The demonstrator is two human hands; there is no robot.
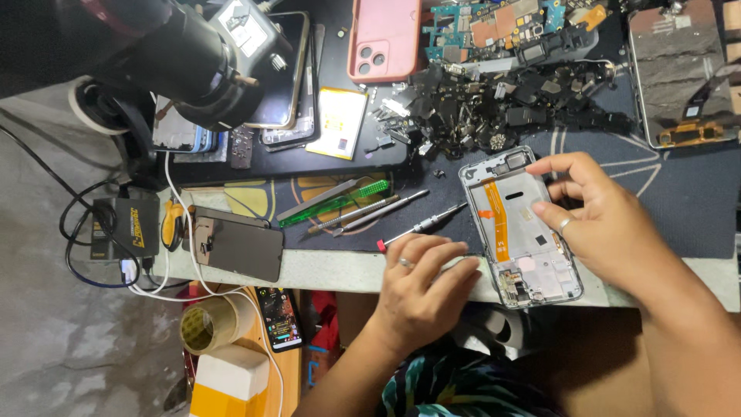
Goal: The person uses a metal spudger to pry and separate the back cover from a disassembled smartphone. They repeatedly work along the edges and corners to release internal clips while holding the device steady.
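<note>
An opened phone frame (pixel 519 225) with an orange flex strip lies on the dark mat near the table's front edge. My right hand (pixel 600 218) rests on its right side, fingers curled over the upper edge and holding it. My left hand (pixel 423 282) lies flat just left of the frame's lower end, fingertips touching its side; it holds nothing I can see. A thin screwdriver with a red tip (pixel 421 227) lies just above my left hand.
Metal tools and green tweezers (pixel 340 202) lie left of the screwdriver. A pile of dark phone parts (pixel 494 104), a pink phone case (pixel 384 38), circuit boards and other phones (pixel 679 73) fill the back. A microscope (pixel 166 54), dark phone panel (pixel 239 243) and tape roll (pixel 208 324) are left.
</note>
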